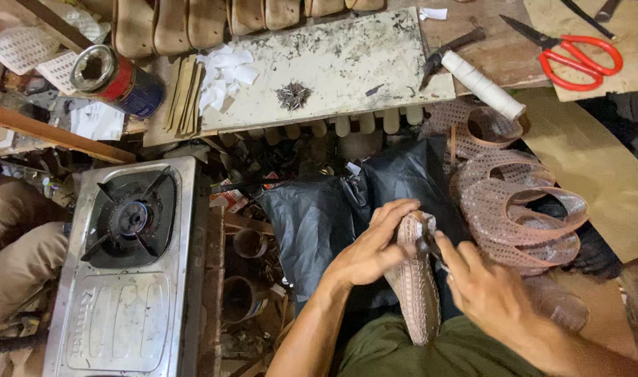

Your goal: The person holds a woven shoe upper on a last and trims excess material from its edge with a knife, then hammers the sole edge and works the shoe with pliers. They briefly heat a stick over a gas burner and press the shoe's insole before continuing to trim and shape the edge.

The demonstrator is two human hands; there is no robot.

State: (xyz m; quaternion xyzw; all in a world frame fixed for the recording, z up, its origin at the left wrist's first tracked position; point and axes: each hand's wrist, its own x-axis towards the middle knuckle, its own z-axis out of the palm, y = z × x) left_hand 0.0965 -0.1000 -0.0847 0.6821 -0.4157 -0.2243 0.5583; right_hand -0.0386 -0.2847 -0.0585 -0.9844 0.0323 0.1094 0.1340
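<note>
The left hand (370,253) gripped the side of a woven-pattern shoe upper (415,286) held upright over the lap, fingers curled around its top edge. The right hand (485,287) was closed on a small dark tool (428,244) set against that edge. Similar woven uppers (514,209) lay stacked just beside it, with a gas stove (127,265) well apart and red-handled scissors (577,56) on the tabletop (347,63).
</note>
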